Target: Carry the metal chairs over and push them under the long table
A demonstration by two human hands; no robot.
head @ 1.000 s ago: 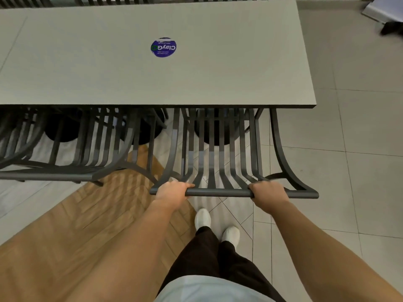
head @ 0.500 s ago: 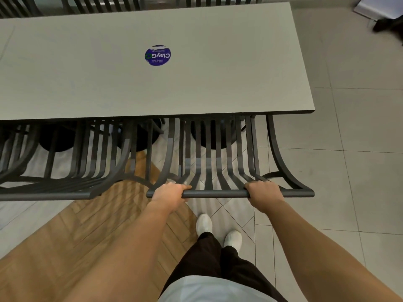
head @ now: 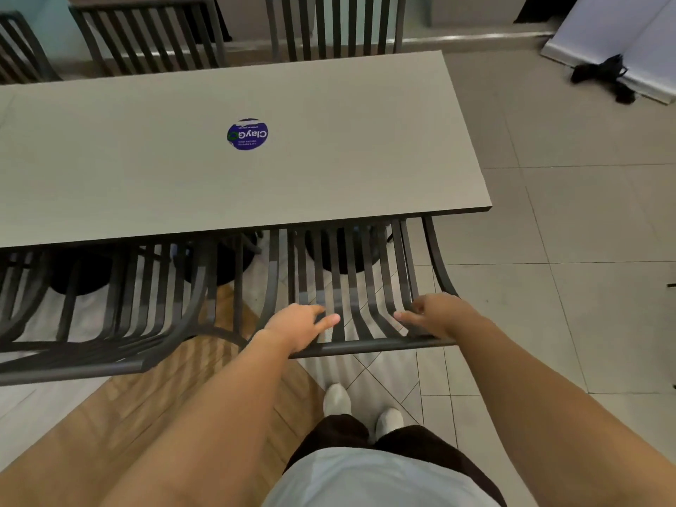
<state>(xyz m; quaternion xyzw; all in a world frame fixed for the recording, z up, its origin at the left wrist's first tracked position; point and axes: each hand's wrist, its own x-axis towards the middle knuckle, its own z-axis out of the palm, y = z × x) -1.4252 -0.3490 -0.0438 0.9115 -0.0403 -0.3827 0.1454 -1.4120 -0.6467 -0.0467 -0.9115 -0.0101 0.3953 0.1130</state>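
Observation:
A dark slatted metal chair point(head: 360, 345) stands in front of me with its seat tucked under the near edge of the long grey table point(head: 329, 170). My left hand point(head: 300, 325) hovers over the left end of the chair's top rail, fingers stretched out and loose. My right hand point(head: 437, 314) lies over the right end of the rail, fingers extended and not wrapped round it. A second chair of the same kind point(head: 91, 364) is pushed under the table to the left.
More slatted chairs point(head: 329, 27) line the table's far side. A round blue sticker point(head: 247, 134) marks the tabletop. Black table bases point(head: 340, 250) stand beneath. At the far right lie a white board point(head: 622, 34) and a black object point(head: 603, 73) on the tiled floor.
Both hands have let go of the chair's top rail and opened. The view has tilted up, so the table's far side and its chairs now show.

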